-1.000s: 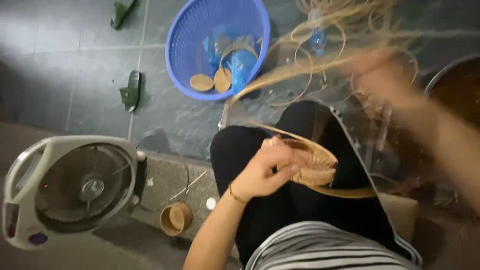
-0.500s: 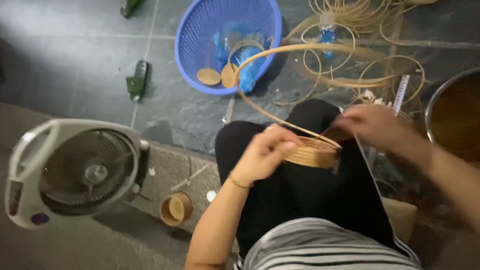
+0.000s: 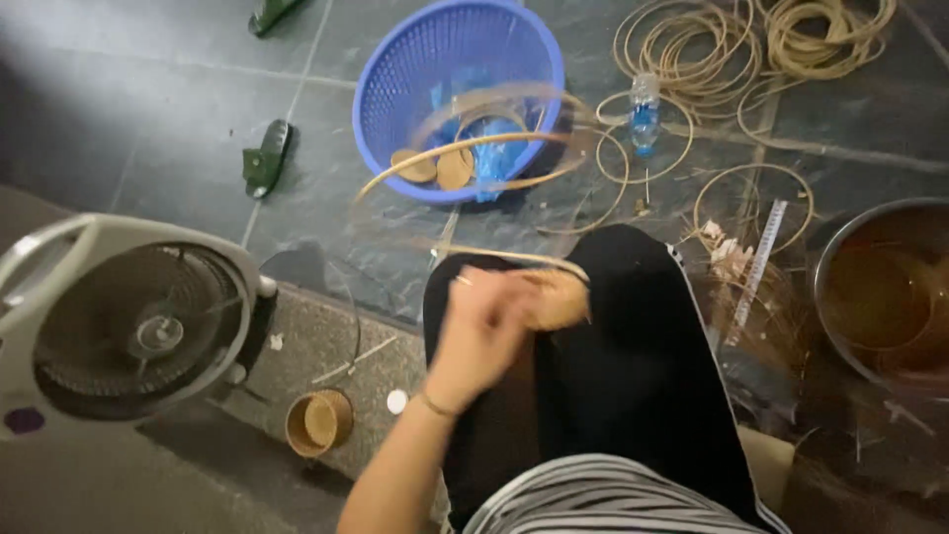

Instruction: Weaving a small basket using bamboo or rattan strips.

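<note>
My left hand (image 3: 482,331) is blurred over my lap in black trousers and grips a small round woven rattan piece (image 3: 561,297) resting on my thigh. A long loose rattan strand (image 3: 465,148) arcs from that piece up and left across the blue basket, also motion-blurred. My right hand does not show in this frame.
A blue plastic basket (image 3: 395,69) with round discs sits ahead on the dark tiles. A white fan (image 3: 129,316) lies left, with a small woven cup (image 3: 318,422) beside it. Rattan coils (image 3: 707,44), a water bottle (image 3: 644,109), a ruler (image 3: 756,262) and a metal basin (image 3: 840,247) are to the right.
My right hand, which was pulling the strand at the woven piece, has left the view. The strand has swung left over the blue basket. My left hand stays on the piece.
</note>
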